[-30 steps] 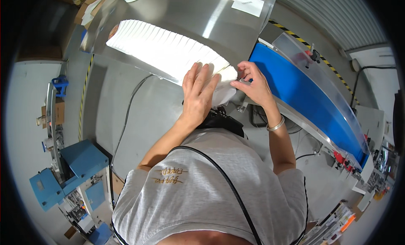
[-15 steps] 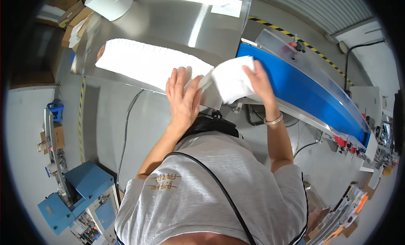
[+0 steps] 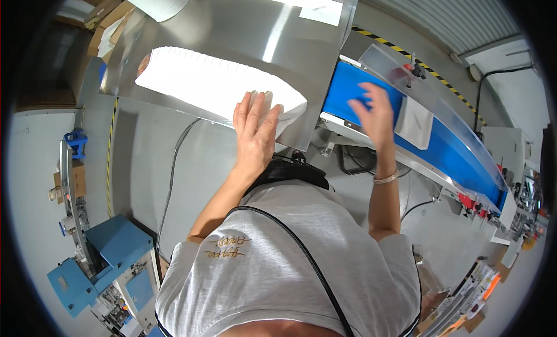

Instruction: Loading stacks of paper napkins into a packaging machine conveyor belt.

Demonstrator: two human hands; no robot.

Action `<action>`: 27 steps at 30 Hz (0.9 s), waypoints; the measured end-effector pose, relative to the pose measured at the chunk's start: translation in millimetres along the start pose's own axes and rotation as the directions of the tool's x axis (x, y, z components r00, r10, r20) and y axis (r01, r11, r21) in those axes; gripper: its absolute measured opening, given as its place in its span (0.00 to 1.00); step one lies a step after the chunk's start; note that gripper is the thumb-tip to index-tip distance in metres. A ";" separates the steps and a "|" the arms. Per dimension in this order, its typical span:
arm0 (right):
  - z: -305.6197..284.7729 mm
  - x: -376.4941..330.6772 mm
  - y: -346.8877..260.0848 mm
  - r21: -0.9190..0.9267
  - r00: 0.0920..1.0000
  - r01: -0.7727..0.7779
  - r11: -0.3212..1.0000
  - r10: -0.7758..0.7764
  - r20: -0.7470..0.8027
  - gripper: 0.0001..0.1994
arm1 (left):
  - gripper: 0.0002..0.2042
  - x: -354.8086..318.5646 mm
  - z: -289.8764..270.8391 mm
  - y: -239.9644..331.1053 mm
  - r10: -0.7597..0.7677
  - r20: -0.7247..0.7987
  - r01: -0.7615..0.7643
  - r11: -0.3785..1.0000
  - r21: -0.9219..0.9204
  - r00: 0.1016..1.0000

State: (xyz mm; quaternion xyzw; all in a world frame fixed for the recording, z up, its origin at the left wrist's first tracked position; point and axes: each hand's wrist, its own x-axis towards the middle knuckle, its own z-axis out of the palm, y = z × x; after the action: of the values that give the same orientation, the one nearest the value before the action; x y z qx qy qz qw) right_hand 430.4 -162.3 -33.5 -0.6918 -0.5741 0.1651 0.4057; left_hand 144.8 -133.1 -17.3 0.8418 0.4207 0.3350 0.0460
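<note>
Glossy steel table [image 3: 243, 23]; matt white paper stack [image 3: 214, 84]; smooth blue belt [image 3: 458, 151].

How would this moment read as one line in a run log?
left hand: flat on white sheet stack | right hand: open above blue conveyor belt | white sheet: lying on belt

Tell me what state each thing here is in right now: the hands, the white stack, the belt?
Left hand: flat, fingers spread, pressing on the near end of the stack.
Right hand: open, empty, above the belt.
White sheet stack: fanned out in a long row on the steel table.
Single white sheet: lying flat on the belt.
Blue belt: carrying one sheet; whether it runs cannot be told.
</note>
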 end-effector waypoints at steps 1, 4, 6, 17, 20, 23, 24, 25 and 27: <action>12.0 3.2 -15.3 0.089 0.991 -0.003 0.996 -0.009 0.136 0.25 | 0.17 0.6 -0.3 -0.1 0.000 -0.001 0.000 1.000 0.001 1.000; 33.0 8.8 -51.3 0.283 0.914 -0.003 0.959 -0.113 0.390 0.24 | 0.16 1.9 -2.7 0.1 0.015 -0.005 -0.016 0.999 -0.048 1.000; 43.8 14.0 -48.0 0.270 0.882 0.052 0.961 -0.171 0.439 0.22 | 0.17 3.8 -6.5 1.3 0.069 0.022 -0.068 0.997 -0.037 0.997; -20.9 -8.5 90.4 0.067 0.867 -0.444 0.894 0.447 -0.220 0.21 | 0.18 8.6 -1.4 -11.6 -0.045 -0.044 0.043 0.998 -0.049 0.998; -29.7 -18.9 86.7 -0.471 0.807 -0.554 0.687 0.302 -0.508 0.22 | 0.15 9.5 -2.1 -10.7 -0.059 -0.046 0.057 0.997 -0.045 0.997; -25.0 -13.9 54.2 -0.599 0.929 -0.235 0.766 -0.005 -0.371 0.28 | 0.14 11.9 -5.5 -6.7 -0.073 -0.024 0.071 0.996 -0.047 0.997; -19.6 -10.0 42.8 -0.389 0.977 0.009 0.921 -0.091 -0.192 0.28 | 0.13 13.3 -6.7 -5.2 -0.073 -0.011 0.072 0.997 -0.029 0.997; -9.1 -3.4 9.2 -0.136 1.000 -0.017 0.991 0.017 0.000 0.28 | 0.12 12.8 -7.3 -4.6 -0.070 0.007 0.071 0.997 -0.008 0.997; 26.7 8.2 -33.9 0.199 0.948 -0.033 0.980 -0.032 0.317 0.29 | 0.12 12.9 -6.7 -6.0 -0.038 0.022 0.038 0.999 -0.011 0.999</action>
State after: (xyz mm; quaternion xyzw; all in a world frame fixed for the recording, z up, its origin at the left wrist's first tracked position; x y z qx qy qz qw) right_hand 391.8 -144.4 -22.6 -0.6116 -0.6121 0.3319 0.3757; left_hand 142.1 -121.1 -7.5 0.8369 0.4344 0.3272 0.0618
